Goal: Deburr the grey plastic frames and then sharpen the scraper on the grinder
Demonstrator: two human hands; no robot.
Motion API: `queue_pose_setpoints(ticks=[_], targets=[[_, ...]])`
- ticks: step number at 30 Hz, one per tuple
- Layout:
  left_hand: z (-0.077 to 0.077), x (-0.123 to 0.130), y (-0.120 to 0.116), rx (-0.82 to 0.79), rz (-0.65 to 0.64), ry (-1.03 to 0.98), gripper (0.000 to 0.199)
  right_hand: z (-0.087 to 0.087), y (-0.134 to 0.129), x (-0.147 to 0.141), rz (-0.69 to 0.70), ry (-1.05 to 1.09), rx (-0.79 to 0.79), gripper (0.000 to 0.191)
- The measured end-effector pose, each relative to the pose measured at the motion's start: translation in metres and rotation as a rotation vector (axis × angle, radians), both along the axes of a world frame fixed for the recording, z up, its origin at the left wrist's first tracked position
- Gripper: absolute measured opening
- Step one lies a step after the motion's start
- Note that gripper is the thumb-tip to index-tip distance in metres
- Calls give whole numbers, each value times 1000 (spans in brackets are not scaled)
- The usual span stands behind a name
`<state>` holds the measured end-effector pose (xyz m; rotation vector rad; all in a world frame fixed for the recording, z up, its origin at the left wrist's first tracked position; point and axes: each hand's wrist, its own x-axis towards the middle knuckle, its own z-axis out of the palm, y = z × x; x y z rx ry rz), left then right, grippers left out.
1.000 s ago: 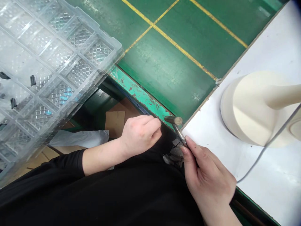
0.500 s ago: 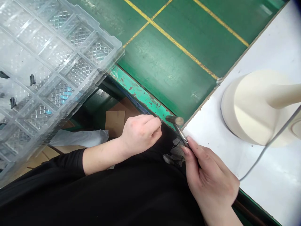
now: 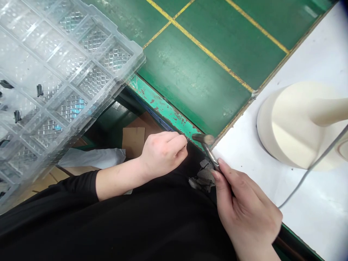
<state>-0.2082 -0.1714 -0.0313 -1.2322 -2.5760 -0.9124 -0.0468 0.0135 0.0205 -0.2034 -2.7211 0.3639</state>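
Note:
My right hand (image 3: pixel 246 203) is wrapped round the handle of a small metal hammer (image 3: pixel 203 139), thumb and forefinger on its shaft. The hammer's head lies over the table's chipped green metal edge (image 3: pixel 163 108), near the corner of the white sheet. Just left of the head is my left hand (image 3: pixel 165 154), its fingers closed in a pinch beside the edge. A tiny dark bit shows at its fingertips, too small to name.
A clear compartment tray (image 3: pixel 71 78) with small black parts juts over the edge at left. The green mat (image 3: pixel 190 65) has yellow lines. A cream lamp base (image 3: pixel 293 127) with a grey cable (image 3: pixel 301 181) stands on the white sheet (image 3: pixel 320 224). Cardboard (image 3: pixel 133 141) lies below.
My right hand has shifted slightly right and down, with the hammer still in it. My left hand has hardly moved. The view has shifted slightly.

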Motion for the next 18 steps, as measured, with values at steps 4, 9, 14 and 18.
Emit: queue_pose_setpoints(ticks=[4,9,14,18], targets=[[0,0,-1,-1,-1,-3,22,-3,1,2,27,-18,-8,25],[1,0,-1,-3,0,11,22,-5,1,-2,24,22,-25,26],[1,0,-1,-25,5,8,21,6,1,5,-28,-63,-32,23],[4,-4,-3,-6,-11,33,20,14,20,54,-199,-56,-174,28]])
